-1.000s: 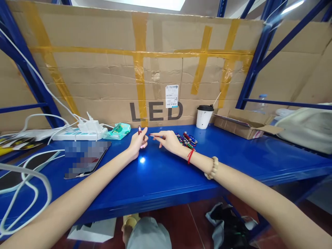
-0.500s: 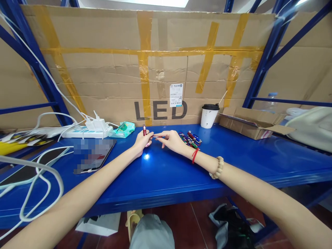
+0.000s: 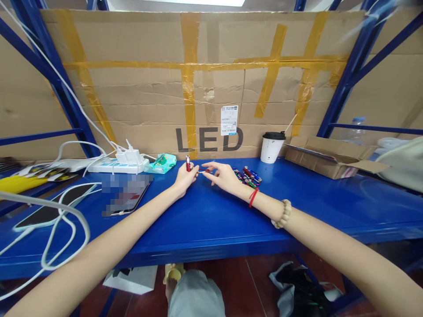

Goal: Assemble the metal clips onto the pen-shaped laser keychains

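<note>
Held upright in the curled fingers of the left hand, near the middle of the blue metal surface: a small, shiny red cylinder with a silvery end, poking up above the thumb side. Pinched between thumb and forefinger of the right hand, with the other fingers loosely bent: a thin red piece, reaching across toward the left hand; too small to tell whether joined to the cylinder. Around the right wrist, a red cord bracelet and, farther up the forearm, a pale beaded bracelet. Just beyond the right wrist, on the surface, a loose pile of shiny red, blue and green small cylinders. Behind, toward the right, a white paper cup with a black lid, and beside that an open brown cardboard box. Behind the left hand, a teal plastic packet, next to a white power strip with plugs. Nearer on the left, a dark flat device, partly blurred out, and a black-screened phone in a pale case, with white cables looping past.
</note>
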Action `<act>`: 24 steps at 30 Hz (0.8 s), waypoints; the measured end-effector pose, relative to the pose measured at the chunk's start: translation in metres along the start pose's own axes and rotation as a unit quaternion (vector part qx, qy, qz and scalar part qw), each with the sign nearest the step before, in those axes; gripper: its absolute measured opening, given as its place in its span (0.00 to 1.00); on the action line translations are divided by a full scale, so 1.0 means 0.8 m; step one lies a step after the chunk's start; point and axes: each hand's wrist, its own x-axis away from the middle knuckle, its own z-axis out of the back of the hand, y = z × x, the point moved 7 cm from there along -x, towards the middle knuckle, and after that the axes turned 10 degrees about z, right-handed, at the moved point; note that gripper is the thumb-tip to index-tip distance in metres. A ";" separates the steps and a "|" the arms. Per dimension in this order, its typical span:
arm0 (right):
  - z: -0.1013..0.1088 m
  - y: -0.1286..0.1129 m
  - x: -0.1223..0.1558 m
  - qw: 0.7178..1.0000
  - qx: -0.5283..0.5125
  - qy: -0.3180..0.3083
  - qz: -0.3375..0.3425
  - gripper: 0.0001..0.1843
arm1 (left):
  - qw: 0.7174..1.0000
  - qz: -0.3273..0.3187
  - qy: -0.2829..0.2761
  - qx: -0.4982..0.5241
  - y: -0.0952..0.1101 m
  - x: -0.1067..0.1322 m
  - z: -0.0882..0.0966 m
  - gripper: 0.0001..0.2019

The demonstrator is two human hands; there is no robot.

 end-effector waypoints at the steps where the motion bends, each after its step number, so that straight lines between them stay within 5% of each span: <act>1: 0.001 0.000 0.000 1.000 0.016 -0.001 0.004 0.18 | 1.000 -0.014 0.003 0.000 0.001 0.000 0.001 0.12; 11: -0.003 -0.020 -0.002 0.976 0.185 -0.091 0.068 0.15 | 0.977 -0.171 0.006 -0.124 0.012 -0.002 0.002 0.13; 24: -0.014 -0.015 0.000 0.976 0.160 -0.106 0.106 0.14 | 0.959 -0.202 -0.024 -0.200 0.012 -0.003 -0.006 0.12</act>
